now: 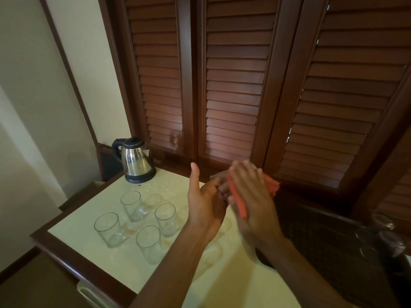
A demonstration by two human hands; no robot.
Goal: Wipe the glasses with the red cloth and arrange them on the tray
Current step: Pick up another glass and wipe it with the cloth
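My left hand point(205, 210) holds one end of a clear glass point(219, 176) above the table, thumb pointing up. My right hand point(253, 196) wraps the red cloth point(239, 205) round the rest of that glass, and most of the glass is hidden by both hands. Several empty glasses stand upright in a cluster on the cream tabletop to the left, the nearest point(149, 244) and the farthest point(131, 205). A dark woven tray point(322, 241) lies to the right under my right forearm. Blurred glasses point(382, 234) stand on it near the right edge.
A steel electric kettle point(136, 162) with a black handle stands at the table's back left corner. Brown louvred shutters point(233, 85) rise right behind the table. The table's dark wooden edge point(73, 261) runs along the left and front, with the floor below.
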